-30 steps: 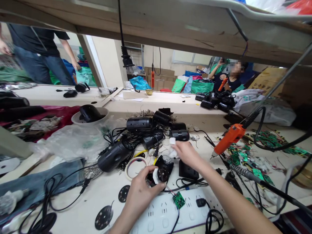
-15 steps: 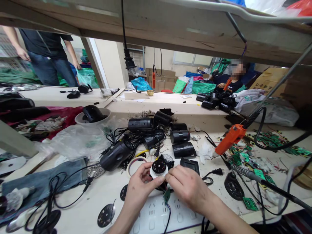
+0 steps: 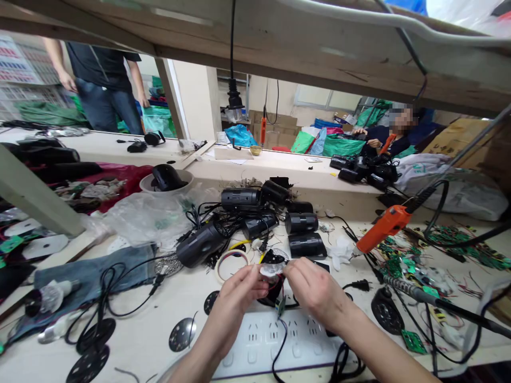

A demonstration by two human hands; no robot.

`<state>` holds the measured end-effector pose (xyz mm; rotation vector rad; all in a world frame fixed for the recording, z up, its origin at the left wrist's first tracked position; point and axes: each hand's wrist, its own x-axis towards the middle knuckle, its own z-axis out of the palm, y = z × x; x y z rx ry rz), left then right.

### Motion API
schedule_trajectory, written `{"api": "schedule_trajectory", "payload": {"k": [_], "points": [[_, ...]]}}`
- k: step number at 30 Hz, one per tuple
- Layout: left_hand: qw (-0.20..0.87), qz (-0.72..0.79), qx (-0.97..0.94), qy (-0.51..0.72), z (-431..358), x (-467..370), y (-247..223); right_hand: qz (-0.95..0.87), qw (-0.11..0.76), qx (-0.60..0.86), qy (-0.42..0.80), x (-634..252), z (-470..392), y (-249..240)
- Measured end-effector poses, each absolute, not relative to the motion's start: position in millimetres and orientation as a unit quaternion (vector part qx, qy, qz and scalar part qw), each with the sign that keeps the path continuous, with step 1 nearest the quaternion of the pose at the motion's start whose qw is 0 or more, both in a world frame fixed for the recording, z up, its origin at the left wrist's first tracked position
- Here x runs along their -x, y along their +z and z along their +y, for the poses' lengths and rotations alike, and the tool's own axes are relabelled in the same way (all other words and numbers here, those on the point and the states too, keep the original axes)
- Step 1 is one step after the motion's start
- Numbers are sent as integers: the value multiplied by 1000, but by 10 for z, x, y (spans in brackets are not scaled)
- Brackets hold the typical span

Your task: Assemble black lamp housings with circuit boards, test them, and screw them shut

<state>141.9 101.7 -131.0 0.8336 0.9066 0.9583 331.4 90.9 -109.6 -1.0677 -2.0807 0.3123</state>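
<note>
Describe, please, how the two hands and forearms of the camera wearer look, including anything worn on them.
The left hand and right hand wear no gloves. The left forearm and right forearm are bare where visible, without sleeve, watch or bracelet. I see no ring, though some fingers are partly hidden.

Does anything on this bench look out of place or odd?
Possibly one green circuit board: it lies close to the front edge of the bench, apart from the heaped boards farther back, so it looks astray and could get knocked off.
</note>
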Motion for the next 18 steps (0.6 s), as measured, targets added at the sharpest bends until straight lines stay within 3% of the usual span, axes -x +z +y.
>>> {"api": "schedule_trajectory", "payload": {"k": [2, 7, 12, 18], "points": [[665, 436, -430, 428, 1051, -1365, -1334, -732, 443, 462, 233, -3361, 974, -1158], [415, 542, -618, 389, 1157, -1256, -1488, -580, 498, 493, 415, -3460, 1136, -1255], [355, 573, -686, 275, 1228, -1352, -1554, -448, 524, 466, 554, -3525, 1185, -1280], [364, 575, -671, 295, 1399, -1500, -1524, -376, 520, 446, 624, -3542, 1153, -1254]]}}
